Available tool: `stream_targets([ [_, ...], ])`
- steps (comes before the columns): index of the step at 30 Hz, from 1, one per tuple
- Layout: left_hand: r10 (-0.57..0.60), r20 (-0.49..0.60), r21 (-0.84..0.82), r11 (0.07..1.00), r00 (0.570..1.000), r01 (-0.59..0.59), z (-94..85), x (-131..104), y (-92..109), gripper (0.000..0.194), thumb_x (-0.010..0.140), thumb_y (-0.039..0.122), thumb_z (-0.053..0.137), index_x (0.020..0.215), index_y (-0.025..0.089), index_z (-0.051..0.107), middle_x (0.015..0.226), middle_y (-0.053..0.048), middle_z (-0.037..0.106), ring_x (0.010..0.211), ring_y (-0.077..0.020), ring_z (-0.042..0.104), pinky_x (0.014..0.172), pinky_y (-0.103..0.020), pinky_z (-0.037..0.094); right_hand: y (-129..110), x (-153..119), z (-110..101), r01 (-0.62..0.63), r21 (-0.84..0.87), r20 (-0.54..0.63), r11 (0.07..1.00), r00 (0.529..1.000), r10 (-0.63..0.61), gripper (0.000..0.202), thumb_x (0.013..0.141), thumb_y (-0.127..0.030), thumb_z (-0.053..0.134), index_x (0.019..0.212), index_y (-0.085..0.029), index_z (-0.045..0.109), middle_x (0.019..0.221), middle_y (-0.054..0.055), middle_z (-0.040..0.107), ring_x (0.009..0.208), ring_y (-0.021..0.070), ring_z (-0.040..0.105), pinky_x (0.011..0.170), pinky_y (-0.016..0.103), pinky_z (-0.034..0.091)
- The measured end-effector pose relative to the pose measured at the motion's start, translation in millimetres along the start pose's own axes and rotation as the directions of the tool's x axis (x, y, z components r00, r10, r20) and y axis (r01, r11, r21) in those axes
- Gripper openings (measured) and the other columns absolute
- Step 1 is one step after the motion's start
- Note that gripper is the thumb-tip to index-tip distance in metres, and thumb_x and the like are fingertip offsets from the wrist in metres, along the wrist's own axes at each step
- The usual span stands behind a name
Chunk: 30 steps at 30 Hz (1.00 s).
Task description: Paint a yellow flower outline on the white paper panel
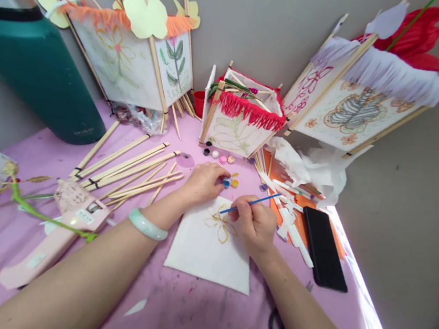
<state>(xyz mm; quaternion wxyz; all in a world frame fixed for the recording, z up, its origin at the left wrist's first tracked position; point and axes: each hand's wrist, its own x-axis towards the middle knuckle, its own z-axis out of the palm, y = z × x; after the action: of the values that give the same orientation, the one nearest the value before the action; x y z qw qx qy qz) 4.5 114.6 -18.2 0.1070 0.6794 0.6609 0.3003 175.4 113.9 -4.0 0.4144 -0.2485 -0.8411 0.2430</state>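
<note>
My right hand (254,222) is closed around a thin blue paintbrush (262,200), its tip over a yellow flower outline (221,227) on a square white sheet (208,261). My left hand (207,181), with a pale green bangle (148,223) on its wrist, is at the sheet's far edge. Its fingers are curled on a small cluster of paint pots (234,183), blue and yellow ones among them; part of the cluster is hidden by the fingertips. More small pots (223,159), black, white, pink and peach, stand in a row beyond.
A red-fringed paper lantern (243,127) stands behind, with larger lanterns (116,57) (369,102) either side. Wooden sticks (136,165), a pink glue gun (63,236) and a teal bottle (43,70) lie left. Paper scraps (290,220), a black phone (324,249) and scissors (278,325) are right.
</note>
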Motion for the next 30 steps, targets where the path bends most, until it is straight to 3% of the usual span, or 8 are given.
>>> stream_targets([
  [9,-0.01,-0.006,-0.011,1.0,1.0,0.01,0.4,-1.4,0.1,0.041,0.069,0.005,0.049,0.103,0.021,0.066,0.098,-0.003,0.068,0.094,-0.0181,0.059,0.088,-0.032,0.045,-0.2,0.3,2.5,-0.041,0.021,0.009,0.999,0.999,0.041,0.03,0.091,-0.026,0.044,0.064,-0.019,0.055,0.06,-0.001,0.062,0.051,0.0088,0.059,0.05,0.021,0.046],
  [14,-0.087,0.0,-0.155,0.984,0.996,0.086,0.1,0.7,-0.3,0.049,0.064,-0.003,0.047,0.106,0.018,0.064,0.099,-0.003,0.068,0.089,-0.0146,0.061,0.084,-0.027,0.048,-1.1,0.7,3.0,-0.036,0.027,0.007,0.999,0.999,0.035,0.03,0.091,-0.024,0.044,0.063,-0.018,0.055,0.061,-0.001,0.062,0.051,0.0082,0.058,0.05,0.021,0.045],
  [18,-0.144,0.001,-0.238,0.961,0.99,0.14,0.7,2.7,-0.4,0.049,0.065,-0.004,0.046,0.106,0.015,0.064,0.097,-0.004,0.068,0.086,-0.0136,0.062,0.079,-0.025,0.05,-0.9,0.6,4.5,-0.055,0.049,-0.003,0.997,0.998,0.055,0.029,0.09,-0.023,0.045,0.065,-0.018,0.056,0.061,-0.001,0.062,0.052,0.0085,0.059,0.052,0.021,0.046],
  [30,-0.13,-0.004,-0.23,0.965,0.991,0.126,1.6,2.2,-1.8,0.047,0.065,-0.004,0.046,0.104,0.014,0.064,0.095,-0.005,0.069,0.085,-0.0137,0.062,0.078,-0.025,0.05,0.2,0.9,5.9,-0.033,0.067,0.009,0.997,0.999,0.033,0.027,0.091,-0.022,0.045,0.068,-0.018,0.059,0.062,-0.001,0.062,0.055,0.0093,0.06,0.056,0.022,0.047],
])
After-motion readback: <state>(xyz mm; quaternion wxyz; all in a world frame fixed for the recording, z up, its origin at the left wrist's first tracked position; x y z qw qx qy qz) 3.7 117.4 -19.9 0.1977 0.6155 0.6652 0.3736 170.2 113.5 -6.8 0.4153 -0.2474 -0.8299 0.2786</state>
